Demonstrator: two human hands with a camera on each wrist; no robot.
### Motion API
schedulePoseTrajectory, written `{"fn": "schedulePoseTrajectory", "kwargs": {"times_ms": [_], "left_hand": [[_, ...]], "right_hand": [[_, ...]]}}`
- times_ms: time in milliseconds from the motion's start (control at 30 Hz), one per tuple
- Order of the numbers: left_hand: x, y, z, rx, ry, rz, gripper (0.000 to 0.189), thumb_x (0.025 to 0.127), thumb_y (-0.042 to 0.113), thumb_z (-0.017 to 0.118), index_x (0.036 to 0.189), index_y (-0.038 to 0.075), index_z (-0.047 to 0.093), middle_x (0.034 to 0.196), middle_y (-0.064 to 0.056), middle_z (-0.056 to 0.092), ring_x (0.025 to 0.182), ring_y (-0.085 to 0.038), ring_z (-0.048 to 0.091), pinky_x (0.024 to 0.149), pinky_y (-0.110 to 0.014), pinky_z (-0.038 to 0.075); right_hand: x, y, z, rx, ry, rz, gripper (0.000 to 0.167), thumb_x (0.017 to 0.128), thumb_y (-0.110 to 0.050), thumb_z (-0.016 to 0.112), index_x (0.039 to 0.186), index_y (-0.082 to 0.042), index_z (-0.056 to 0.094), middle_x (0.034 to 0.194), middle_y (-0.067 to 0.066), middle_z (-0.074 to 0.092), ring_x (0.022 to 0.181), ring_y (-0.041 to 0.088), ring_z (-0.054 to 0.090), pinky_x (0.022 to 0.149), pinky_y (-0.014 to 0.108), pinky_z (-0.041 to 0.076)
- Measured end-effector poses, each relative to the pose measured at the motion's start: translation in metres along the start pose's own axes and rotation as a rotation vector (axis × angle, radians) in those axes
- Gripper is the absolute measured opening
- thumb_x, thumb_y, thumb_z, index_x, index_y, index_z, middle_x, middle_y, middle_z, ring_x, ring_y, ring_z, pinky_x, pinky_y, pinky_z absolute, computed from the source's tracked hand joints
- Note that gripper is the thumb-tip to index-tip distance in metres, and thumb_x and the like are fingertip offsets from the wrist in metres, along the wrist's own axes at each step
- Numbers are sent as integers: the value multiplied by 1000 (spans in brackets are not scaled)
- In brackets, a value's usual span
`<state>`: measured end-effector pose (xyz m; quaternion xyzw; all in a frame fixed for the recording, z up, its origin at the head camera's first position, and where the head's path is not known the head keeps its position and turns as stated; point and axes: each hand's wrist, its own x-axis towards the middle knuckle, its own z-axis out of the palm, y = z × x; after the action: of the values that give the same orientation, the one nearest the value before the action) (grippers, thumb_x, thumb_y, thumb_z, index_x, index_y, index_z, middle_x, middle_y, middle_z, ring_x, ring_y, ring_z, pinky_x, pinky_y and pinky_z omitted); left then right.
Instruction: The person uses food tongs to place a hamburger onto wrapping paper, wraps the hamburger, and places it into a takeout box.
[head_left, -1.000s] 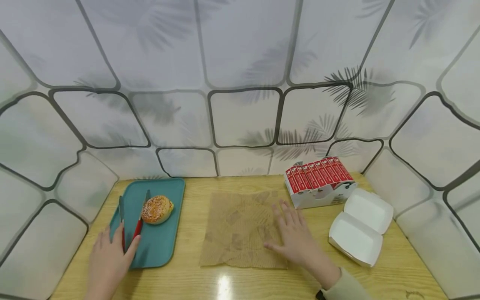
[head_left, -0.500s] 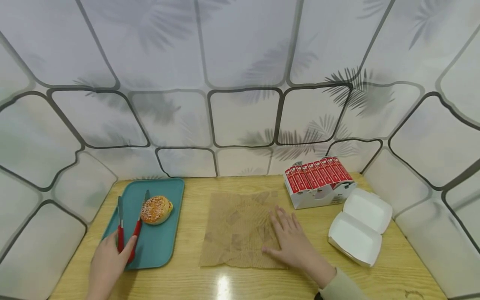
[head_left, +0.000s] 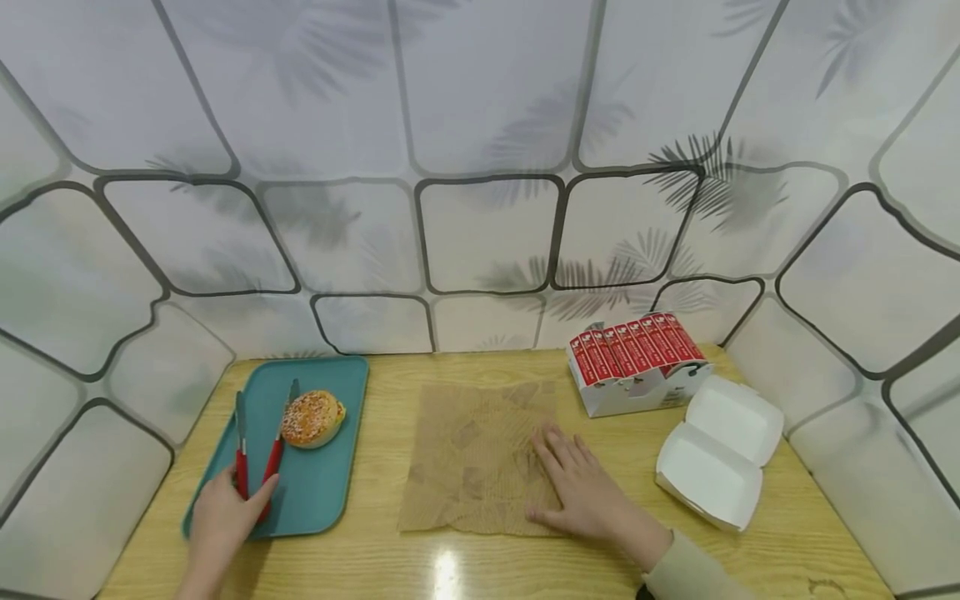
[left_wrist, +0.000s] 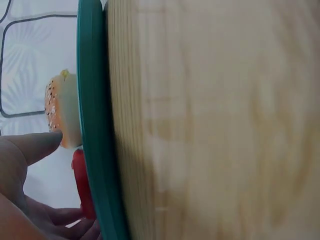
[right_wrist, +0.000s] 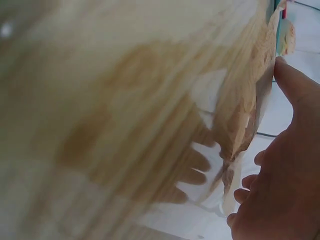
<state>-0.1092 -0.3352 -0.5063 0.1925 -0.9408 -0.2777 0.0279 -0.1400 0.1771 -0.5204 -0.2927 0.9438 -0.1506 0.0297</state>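
Observation:
On the teal tray point(head_left: 318, 500) lie two red-handled knives and a seeded bun sandwich point(head_left: 312, 419). My left hand point(head_left: 223, 510) is over the tray's near left part, its thumb and fingers spread at the handle ends of the left knife point(head_left: 241, 454) and the right knife point(head_left: 275, 458). In the left wrist view, the thumb points toward the bun and the other fingers lie beside a red handle point(left_wrist: 84, 185). My right hand point(head_left: 588, 496) rests with spread fingers on the right edge of a brown paper sheet point(head_left: 480, 458); its fingertips overlap the paper.
At the back right stands a white carton point(head_left: 637, 396) packed with red-topped boxes. An opened white takeaway box point(head_left: 712, 475) sits in front of it. Patterned walls point(head_left: 487, 242) enclose the wooden table point(head_left: 382, 558) at the back and both sides.
My left hand has drawn back toward the near edge, uncovering more of the red handles. My right hand has shifted slightly nearer along the paper's edge. Tray and bun stay put.

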Motion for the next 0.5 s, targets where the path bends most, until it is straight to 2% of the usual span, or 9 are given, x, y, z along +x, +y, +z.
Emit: {"fn": "schedulePoseTrajectory", "kwargs": {"times_ms": [67,167,267,400,500], "left_hand": [[0,0,4,1,33,10,69,94,36,78,124,-23,55,94,-36,65,85,-44,65,67,-50,54],[0,1,10,8,61,1,78,90,35,82,129,-25,52,103,-42,62,95,-53,63,77,-59,55],[1,2,15,6,62,-34,88,87,34,85,137,-27,45,113,-47,56,106,-59,57,86,-66,51],[2,2,20,-3,87,-65,94,85,31,86,143,-27,40,119,-48,52,112,-61,52,91,-68,47],[4,1,23,-22,122,-69,91,84,26,86,142,-27,41,119,-48,51,112,-61,52,91,-69,47]], "right_hand": [[-1,0,1,4,-5,-19,107,94,-69,65,165,3,28,171,31,26,159,49,27,128,71,25],[-3,2,1,3,-9,-44,107,95,-70,64,165,3,29,170,31,28,158,49,30,127,71,27],[-4,4,2,-24,-35,-48,108,95,-72,62,166,2,28,172,29,27,160,46,29,128,68,27],[-4,5,3,-42,-79,-39,107,96,-72,61,166,2,27,174,27,24,162,44,25,131,65,25],[-4,4,2,-34,-92,-42,107,96,-70,62,166,2,27,174,27,23,162,44,24,130,66,25]]}}
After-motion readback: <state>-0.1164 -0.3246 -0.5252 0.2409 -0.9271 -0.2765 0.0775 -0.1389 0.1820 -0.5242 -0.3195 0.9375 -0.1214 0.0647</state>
